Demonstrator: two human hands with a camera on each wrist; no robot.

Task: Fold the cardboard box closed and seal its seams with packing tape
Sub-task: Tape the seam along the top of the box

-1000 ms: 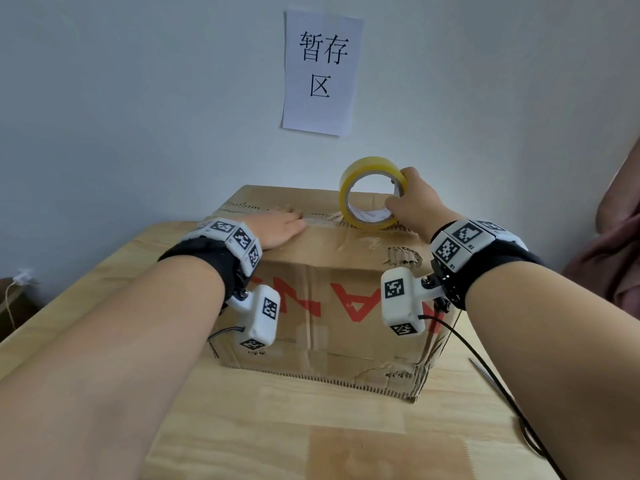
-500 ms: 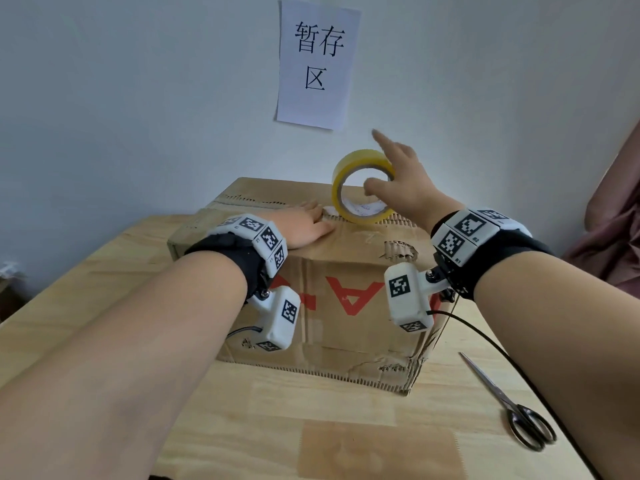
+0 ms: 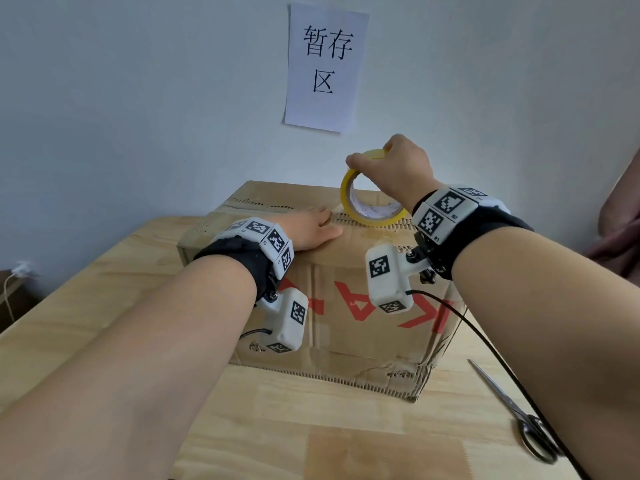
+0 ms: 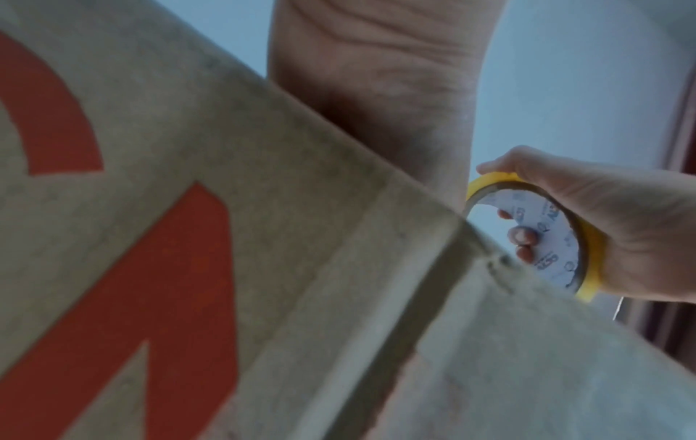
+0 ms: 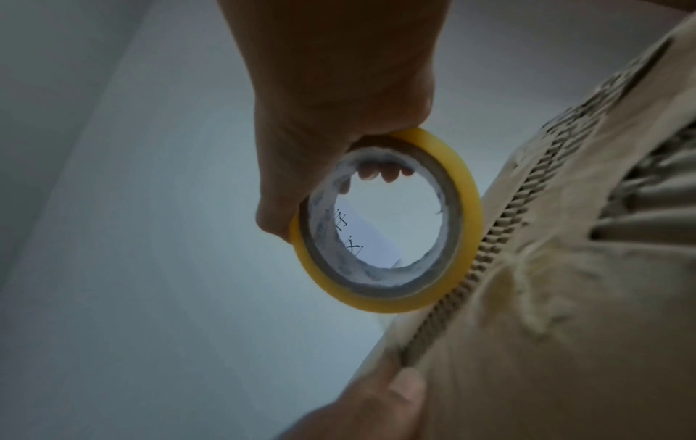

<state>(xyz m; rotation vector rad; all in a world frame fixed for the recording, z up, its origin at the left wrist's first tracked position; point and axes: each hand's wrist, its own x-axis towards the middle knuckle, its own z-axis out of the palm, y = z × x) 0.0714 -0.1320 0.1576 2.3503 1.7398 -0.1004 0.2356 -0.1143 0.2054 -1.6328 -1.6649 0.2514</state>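
A brown cardboard box (image 3: 346,299) with red print stands on the wooden table, its top flaps folded down. A yellow roll of packing tape (image 3: 349,194) stands on edge on the box top near the middle seam. My right hand (image 3: 394,168) grips the roll from above, fingers curled over its rim and into its core (image 5: 384,174). The left hand (image 3: 311,230) lies flat on the box top just left of the roll, pressing the flap down. In the left wrist view the roll (image 4: 587,247) shows beyond the box edge (image 4: 433,268).
Scissors (image 3: 519,414) lie on the table (image 3: 104,306) to the right of the box. A black cable (image 3: 485,344) runs from my right wrist past them. A paper sign (image 3: 325,64) hangs on the wall behind. Another person's arm (image 3: 620,216) shows at the right edge.
My right hand let the roll go, fingers spread, then took hold of it again from above. The left hand stayed flat on the box top.
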